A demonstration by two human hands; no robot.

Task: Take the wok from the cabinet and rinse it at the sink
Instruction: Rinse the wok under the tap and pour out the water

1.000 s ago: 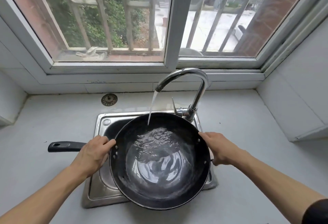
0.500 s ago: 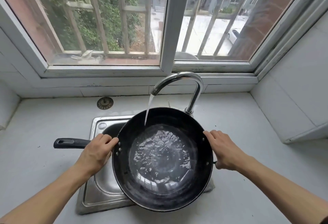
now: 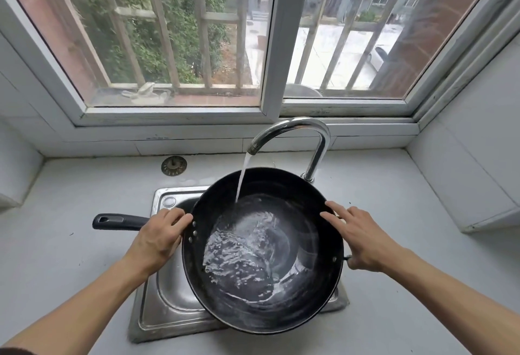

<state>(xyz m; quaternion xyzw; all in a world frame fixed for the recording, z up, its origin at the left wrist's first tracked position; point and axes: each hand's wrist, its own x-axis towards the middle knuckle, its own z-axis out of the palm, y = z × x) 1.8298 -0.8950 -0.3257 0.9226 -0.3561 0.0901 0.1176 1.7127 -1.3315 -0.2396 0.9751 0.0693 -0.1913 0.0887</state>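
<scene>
Setting: pale grey tabletop (image 3: 70, 256) under a wide sliding window (image 3: 270, 45) with bars outside; greenery shows at the left pane, a paved yard and buildings at the right.
Window ledge: a crumpled pale cloth (image 3: 146, 93) lies outside the glass, left of the centre frame.
Strainer: a round metal drain strainer (image 3: 174, 166) lies on the tabletop behind the sink, apart from it.
Sink: a small stainless steel sink (image 3: 168, 292) is set into the tabletop; the wok covers most of its basin.
Wok handle: a long black handle (image 3: 118, 221) sticks out to the left over the tabletop, level with the rim.
Left hand: the left hand (image 3: 157, 239) grips the handle where it meets the bowl, fingers curled over it, fingertips touching the rim near the rivets.
Wok: a black wok (image 3: 264, 250) is held over the sink, its mouth facing up, its near edge reaching past the sink's front rim; rippling water pools in the bottom.
Water: a thin stream of water (image 3: 242, 177) falls from the spout onto the far left inner wall of the wok.
Faucet: a chrome gooseneck faucet (image 3: 298, 126) rises behind the wok's far right rim and arches to the left.
Right hand: the right hand (image 3: 363, 239) rests against the right rim, fingers straight and spread along the edge, the thumb down beside the small side handle; it is not clenched.
Right wall: white tiled wall (image 3: 472, 157) borders the tabletop.
</scene>
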